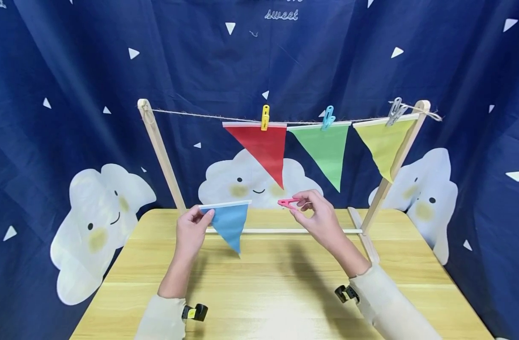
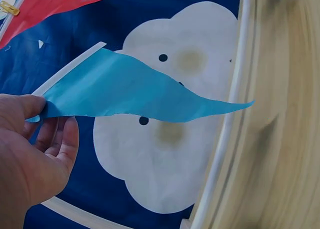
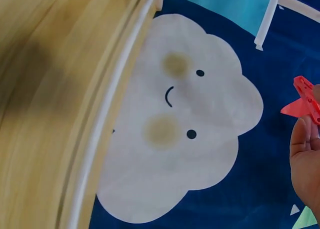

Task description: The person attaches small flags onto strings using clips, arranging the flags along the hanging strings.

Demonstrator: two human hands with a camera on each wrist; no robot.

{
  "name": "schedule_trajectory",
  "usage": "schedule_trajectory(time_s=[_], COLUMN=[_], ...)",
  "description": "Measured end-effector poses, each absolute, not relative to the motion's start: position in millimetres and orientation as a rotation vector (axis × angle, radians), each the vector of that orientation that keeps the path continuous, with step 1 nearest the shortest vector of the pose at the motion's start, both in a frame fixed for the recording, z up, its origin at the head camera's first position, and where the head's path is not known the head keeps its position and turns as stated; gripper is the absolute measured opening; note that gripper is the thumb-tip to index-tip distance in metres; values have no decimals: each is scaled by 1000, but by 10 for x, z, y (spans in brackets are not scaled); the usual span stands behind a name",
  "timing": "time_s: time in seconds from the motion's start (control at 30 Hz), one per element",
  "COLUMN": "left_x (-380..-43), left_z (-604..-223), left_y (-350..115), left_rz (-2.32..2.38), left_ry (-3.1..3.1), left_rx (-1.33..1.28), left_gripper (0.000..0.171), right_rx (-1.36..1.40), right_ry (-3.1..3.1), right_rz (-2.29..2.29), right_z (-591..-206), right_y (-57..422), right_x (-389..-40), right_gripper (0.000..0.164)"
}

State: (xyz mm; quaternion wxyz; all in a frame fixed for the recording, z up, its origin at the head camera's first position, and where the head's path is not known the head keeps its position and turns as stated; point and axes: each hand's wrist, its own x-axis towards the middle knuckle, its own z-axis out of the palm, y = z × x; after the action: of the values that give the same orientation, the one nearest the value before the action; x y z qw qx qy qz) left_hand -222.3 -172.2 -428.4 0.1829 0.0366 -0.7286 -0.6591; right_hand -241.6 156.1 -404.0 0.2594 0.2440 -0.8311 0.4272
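Between thumb and fingers my left hand [image 1: 192, 231] pinches a blue triangular pennant [image 1: 229, 224] by its upper left corner, white edge on top and point hanging down. To the right, my right hand [image 1: 321, 217] pinches a pink clothespin [image 1: 288, 203], its tip turned toward the pennant but apart from it. Above both hands a twine line [image 1: 191, 114] carries a red pennant [image 1: 268, 146] under a yellow clothespin [image 1: 265, 118], a green pennant [image 1: 327, 148] under a blue clothespin [image 1: 328, 118], and a yellow pennant [image 1: 387, 141] under grey clothespins [image 1: 396, 112].
Two wooden posts, a left one [image 1: 161, 151] and a right one [image 1: 397, 163], hold the twine. A white rod [image 1: 276, 231] runs low between them. The frame stands on a wooden table [image 1: 259, 293] before a dark blue curtain [image 1: 191, 56] printed with clouds.
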Motion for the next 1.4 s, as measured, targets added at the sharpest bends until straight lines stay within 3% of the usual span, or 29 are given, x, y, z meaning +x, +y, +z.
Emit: schedule_trajectory(time_s=[1.4], left_x=[-2307], left_z=[-3619], left_y=[-1973], left_rz=[-1746], left_ry=[-2014], left_rx=[16], left_gripper=[21], right_rx=[792], right_ry=[-2153], right_rz=[1162], right_z=[-3278], right_y=[1237], right_x=[-2445], right_gripper=[38])
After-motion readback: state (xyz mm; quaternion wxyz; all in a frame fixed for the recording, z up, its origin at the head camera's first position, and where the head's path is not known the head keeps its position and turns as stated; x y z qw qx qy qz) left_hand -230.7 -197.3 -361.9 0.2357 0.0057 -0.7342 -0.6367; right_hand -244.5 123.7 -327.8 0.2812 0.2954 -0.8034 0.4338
